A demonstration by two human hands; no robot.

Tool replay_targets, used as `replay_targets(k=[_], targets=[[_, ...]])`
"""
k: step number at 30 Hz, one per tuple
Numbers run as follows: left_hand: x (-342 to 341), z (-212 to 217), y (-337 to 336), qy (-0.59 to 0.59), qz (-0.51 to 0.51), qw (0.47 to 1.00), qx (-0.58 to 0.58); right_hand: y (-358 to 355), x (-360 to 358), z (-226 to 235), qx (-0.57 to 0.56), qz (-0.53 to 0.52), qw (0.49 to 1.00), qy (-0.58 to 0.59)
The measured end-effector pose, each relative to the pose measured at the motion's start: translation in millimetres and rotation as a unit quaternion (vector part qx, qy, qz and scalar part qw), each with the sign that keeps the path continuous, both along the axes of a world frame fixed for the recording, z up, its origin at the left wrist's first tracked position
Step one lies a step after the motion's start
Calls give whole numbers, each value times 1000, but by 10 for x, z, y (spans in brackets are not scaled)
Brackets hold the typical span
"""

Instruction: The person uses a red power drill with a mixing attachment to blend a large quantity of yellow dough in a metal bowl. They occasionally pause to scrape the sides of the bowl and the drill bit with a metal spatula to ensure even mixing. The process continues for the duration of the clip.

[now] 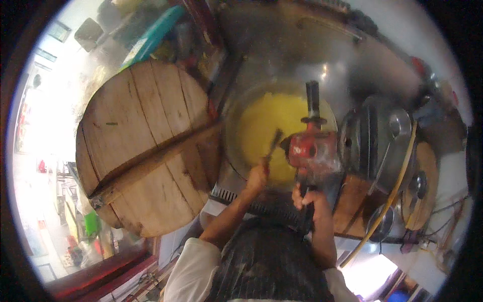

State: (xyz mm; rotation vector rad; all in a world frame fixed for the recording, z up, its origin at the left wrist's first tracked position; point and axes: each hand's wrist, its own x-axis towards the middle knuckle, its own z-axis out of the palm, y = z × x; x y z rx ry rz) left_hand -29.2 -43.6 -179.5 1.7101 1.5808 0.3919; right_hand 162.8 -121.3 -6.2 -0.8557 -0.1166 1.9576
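A wide round pan (329, 108) holds a smooth yellow mixture (269, 123). Over its right side sits a red hand-held power drill (313, 150) with a black side handle pointing away from me. My right hand (309, 197) is closed around the drill's near grip. Whatever hangs below the drill's body is hidden. My left hand (258, 177) grips a dark-ended hand tool (274, 145), held slanting over the yellow mixture. Blur hides whether that tool is a scraper or a brush, and whether its tip touches the mixture.
To the left leans a large round wooden lid (146, 126) with a thick crossbar. Right of the pan stands a metal appliance (375, 141), with a yellow stick (397, 189) slanting past it. A round wooden board (427, 196) is farther right. Vent slots (251, 202) line the near edge.
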Motion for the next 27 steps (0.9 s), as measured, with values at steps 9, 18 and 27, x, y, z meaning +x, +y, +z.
replay_targets(k=[9,18,27], targets=[[-146,-567,-246,-39,17,999,32,-33,-77,113,-52,13,997,-47],[103,306,34,-319,197,915,-146,-45,23,151,40,5,999,-17],[-50,55,-36,-147,114,977,-99,-28,-5,306,53,14,998,-31]])
